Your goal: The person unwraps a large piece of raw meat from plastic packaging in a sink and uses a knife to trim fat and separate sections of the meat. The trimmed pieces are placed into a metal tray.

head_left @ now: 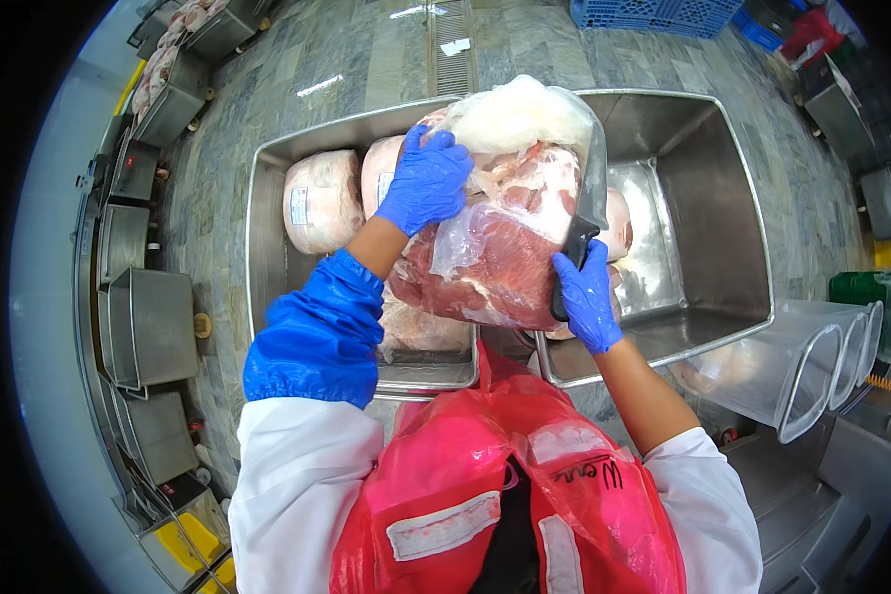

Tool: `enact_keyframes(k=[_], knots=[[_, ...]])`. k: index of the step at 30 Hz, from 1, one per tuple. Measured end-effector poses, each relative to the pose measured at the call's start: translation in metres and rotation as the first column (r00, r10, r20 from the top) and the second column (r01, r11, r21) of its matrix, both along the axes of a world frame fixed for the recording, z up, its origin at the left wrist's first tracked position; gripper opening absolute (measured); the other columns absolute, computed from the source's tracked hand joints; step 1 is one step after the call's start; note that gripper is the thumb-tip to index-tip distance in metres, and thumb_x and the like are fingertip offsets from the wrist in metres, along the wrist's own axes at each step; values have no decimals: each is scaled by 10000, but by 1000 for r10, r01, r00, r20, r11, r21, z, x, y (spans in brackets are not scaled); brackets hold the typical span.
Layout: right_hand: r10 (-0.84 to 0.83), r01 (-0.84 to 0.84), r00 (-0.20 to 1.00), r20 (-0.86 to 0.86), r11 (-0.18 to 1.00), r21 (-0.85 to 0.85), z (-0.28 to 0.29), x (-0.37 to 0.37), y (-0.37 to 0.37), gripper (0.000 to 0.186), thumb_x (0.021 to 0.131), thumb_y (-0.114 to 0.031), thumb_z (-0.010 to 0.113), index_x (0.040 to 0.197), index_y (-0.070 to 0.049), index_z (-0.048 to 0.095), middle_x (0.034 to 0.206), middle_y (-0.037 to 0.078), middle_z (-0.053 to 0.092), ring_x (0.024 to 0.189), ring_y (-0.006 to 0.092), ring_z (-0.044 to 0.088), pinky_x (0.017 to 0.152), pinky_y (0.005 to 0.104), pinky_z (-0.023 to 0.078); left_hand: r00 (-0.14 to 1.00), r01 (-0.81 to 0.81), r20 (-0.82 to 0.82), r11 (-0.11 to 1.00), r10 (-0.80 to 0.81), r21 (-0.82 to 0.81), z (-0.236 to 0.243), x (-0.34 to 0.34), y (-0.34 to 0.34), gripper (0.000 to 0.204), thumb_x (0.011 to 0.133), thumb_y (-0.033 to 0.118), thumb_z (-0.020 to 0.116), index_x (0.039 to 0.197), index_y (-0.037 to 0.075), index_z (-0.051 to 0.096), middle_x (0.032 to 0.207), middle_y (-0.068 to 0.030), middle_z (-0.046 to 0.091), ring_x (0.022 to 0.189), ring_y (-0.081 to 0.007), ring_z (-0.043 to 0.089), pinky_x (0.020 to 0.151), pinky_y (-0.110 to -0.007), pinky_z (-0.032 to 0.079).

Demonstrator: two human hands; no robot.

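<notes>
A large piece of raw red meat (495,262) with white fat lies in front of me, above the two steel bins. Clear plastic film (462,238) clings to part of it, and a bunched, cloudy plastic bag (525,114) covers its far end. My left hand (428,180), in a blue glove, is closed at the meat's upper left edge; whether it grips film alone or meat too is hidden. My right hand (590,297), also gloved in blue, is wrapped round the black handle of a knife (575,252). The blade points away from me along the meat's right side.
The left steel bin (267,228) holds several wrapped meat pieces (324,202). More meat lies at the near-left side of the right bin (713,198). Clear tubs (762,366) stand at right, steel carts (153,327) along the left, and a blue crate (653,15) at the back.
</notes>
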State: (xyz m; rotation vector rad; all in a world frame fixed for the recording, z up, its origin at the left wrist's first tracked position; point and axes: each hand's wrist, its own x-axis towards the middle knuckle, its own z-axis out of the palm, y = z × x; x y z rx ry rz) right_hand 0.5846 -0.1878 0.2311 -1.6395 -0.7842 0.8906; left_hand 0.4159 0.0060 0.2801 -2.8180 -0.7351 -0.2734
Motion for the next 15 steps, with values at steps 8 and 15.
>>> enact_keyframes(k=[8, 15], knots=[[25, -5, 995, 96, 981, -195, 18, -5, 0, 442, 707, -161, 643, 1032, 35, 415, 812, 156, 553, 697, 237, 556, 594, 341, 447, 974, 219, -71, 975, -216, 41, -4, 14, -26, 112, 668, 190, 526, 715, 89, 532, 682, -49, 519, 834, -220, 509, 853, -431, 332], [-42, 117, 909, 414, 981, -157, 0, -2, 31, 489, 616, -207, 628, 1000, 30, 440, 1063, 266, 454, 959, 409, 436, 835, 454, 378, 978, 101, -176, 991, -116, -93, 9, 21, -18, 74, 675, 160, 509, 680, 102, 554, 613, -88, 549, 678, -251, 562, 739, -412, 397]])
